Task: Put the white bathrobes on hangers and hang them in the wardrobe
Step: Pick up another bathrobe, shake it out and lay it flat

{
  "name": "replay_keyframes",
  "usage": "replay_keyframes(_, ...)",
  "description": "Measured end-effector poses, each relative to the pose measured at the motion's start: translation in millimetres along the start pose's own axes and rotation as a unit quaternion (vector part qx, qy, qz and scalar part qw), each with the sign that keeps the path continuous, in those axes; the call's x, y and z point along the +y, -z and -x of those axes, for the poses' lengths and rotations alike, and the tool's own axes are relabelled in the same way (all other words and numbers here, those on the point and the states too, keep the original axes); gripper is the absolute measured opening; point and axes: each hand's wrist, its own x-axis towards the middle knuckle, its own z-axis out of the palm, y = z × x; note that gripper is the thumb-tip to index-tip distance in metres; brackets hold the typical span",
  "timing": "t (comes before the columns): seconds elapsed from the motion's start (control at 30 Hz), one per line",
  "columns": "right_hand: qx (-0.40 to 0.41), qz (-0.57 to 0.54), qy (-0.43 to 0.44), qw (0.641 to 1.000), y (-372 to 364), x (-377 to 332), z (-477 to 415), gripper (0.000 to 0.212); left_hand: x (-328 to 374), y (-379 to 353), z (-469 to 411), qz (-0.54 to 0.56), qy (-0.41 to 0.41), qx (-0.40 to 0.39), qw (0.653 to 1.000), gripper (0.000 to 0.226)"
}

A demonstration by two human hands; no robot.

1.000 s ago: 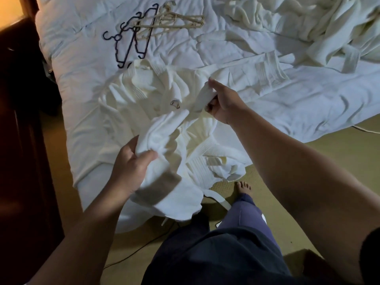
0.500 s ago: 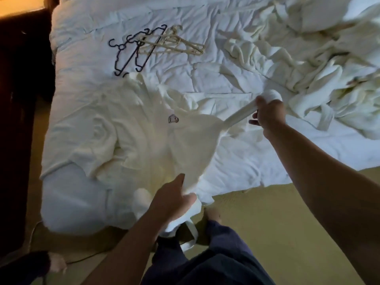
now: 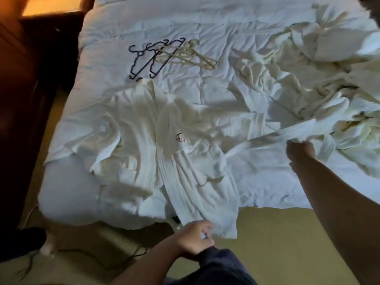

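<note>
A white bathrobe [image 3: 144, 124] with a small dark chest emblem lies spread open across the near left part of the bed [image 3: 127, 23], its hem hanging over the edge. My left hand [image 3: 195, 238] pinches that hem just below the mattress edge. My right hand [image 3: 300, 150] grips one sleeve of the robe and holds it stretched out to the right. Black hangers [image 3: 147, 60] and cream hangers [image 3: 186, 56] lie tangled together on the bed beyond the robe's collar. No wardrobe is in sight.
A heap of more white bathrobes [image 3: 329, 83] covers the right side of the bed. Dark wooden furniture [image 3: 22, 120] stands close along the left. A thin cable [image 3: 86, 255] trails over the yellowish floor [image 3: 287, 243] by my legs.
The bunched robe has been pulled open and laid flat. My right hand drew the sleeve far to the right; my left hand slid down to the hem at the bed's edge.
</note>
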Motion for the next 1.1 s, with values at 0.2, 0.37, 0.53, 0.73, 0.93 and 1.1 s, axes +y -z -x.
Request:
replay_keyframes(0.2,-0.102,0.058,0.006,0.993,-51,46,34,0.058,-28,62,17,0.146,0.022,0.182,0.972,0.023)
replay_keyframes(0.37,-0.242,0.077,0.060,0.965,-120,34,99,0.043,-62,112,42,0.238,0.049,0.285,0.927,0.020)
replay_keyframes(0.53,-0.371,0.097,0.099,0.918,-187,5,173,0.035,-110,131,76,0.318,0.056,0.337,0.884,0.017)
replay_keyframes(0.73,-0.437,0.133,0.090,0.885,-264,-10,248,0.029,-186,184,112,0.309,0.086,0.356,0.878,0.013)
replay_keyframes(0.93,-0.391,0.138,0.015,0.910,-321,8,281,0.046,-246,269,97,0.231,0.050,0.353,0.905,0.014)
replay_keyframes(1.1,-0.344,0.098,-0.026,0.933,-358,26,303,0.055,-271,332,40,0.035,0.113,0.276,0.954,0.047)
